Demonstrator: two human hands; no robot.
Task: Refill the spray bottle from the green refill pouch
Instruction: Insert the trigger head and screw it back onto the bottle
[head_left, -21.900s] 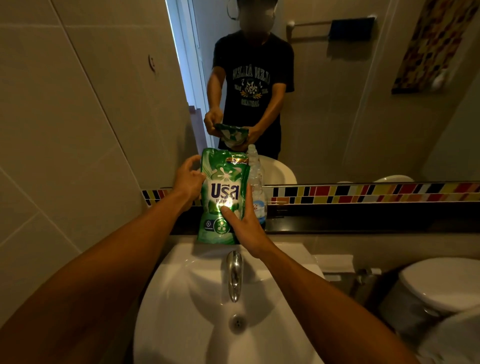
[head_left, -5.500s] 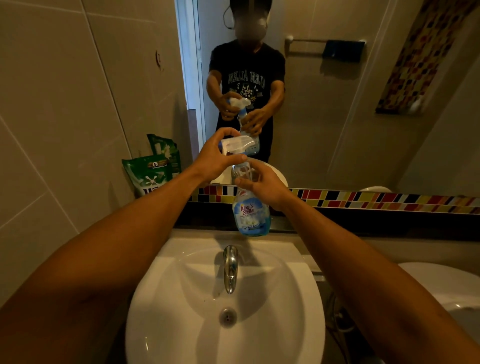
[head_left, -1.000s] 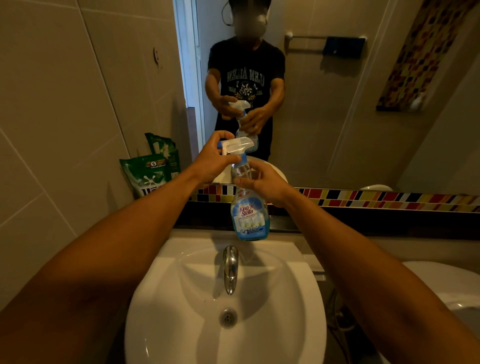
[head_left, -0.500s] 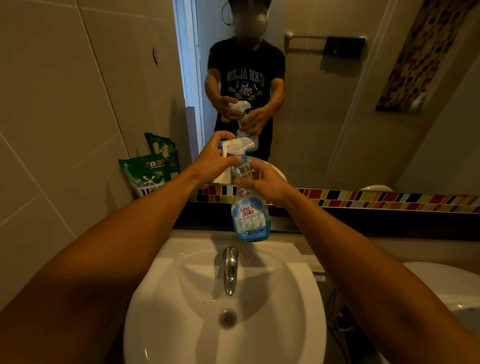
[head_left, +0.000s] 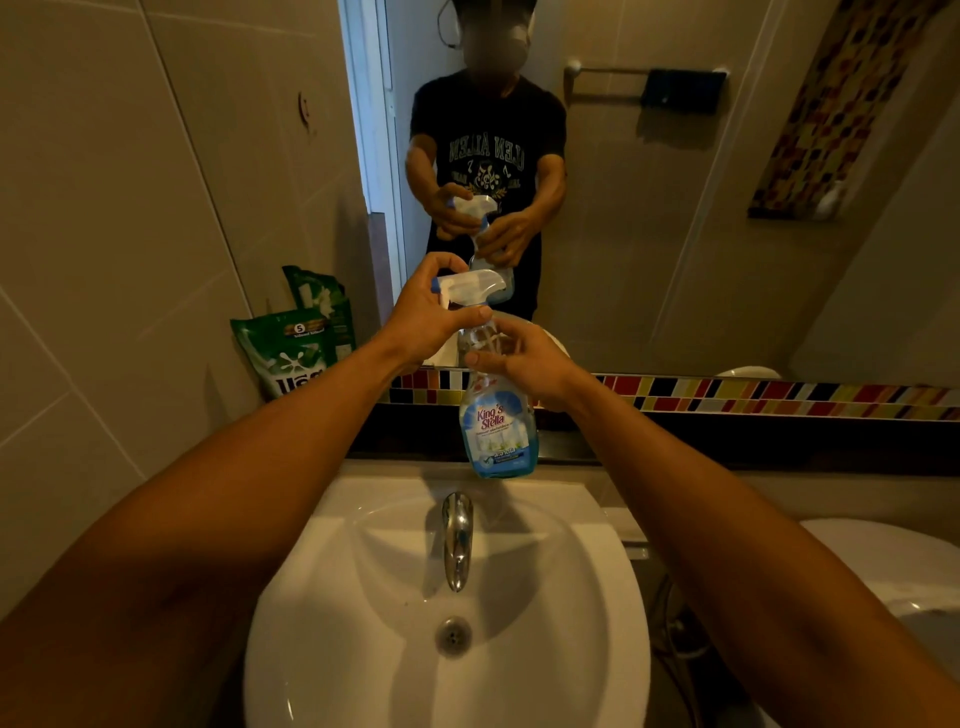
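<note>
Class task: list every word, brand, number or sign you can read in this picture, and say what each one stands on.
"King's Stella": blue label of the spray bottle.
"S": round badge on the green refill pouch; its large white script is partly hidden.
"GLEN ALLEN", mirrored: black T-shirt in the mirror.
Smaller print on bottle, pouch and shirt: too small or blurred to read.

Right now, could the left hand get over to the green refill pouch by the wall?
Probably yes, once free: the left hand grips the spray head, but nothing stands between it and the pouch leaning against the wall.
</note>
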